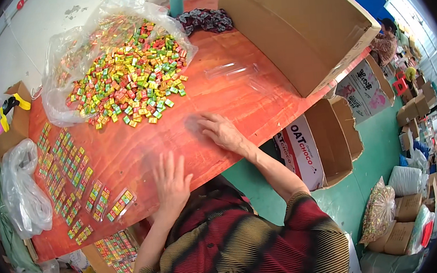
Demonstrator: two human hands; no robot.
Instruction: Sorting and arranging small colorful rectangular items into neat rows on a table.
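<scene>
My left hand (171,185) hovers over or rests on the red table (215,103) near its front edge, fingers spread, nothing in it. Farther right and higher, my right hand (222,132) is low over the tabletop with its fingers apart and slightly bent. I see nothing held there; its fingertips are blurred. Beyond both hands, a heap of small red, yellow and green boxes (130,79) spills out of a clear plastic bag (62,106). To the left lie rows of flat packs (70,160) made of the same little boxes; one pack (120,206) is nearest my left hand.
Clear plastic trays or sleeves (231,70) lie near a big cardboard box (297,31) at the right. A tape dispenser (10,108) sits in a small carton at far left, by bundled plastic (25,187). Open cartons (328,137) stand below the right edge. Another person (384,44) is far right.
</scene>
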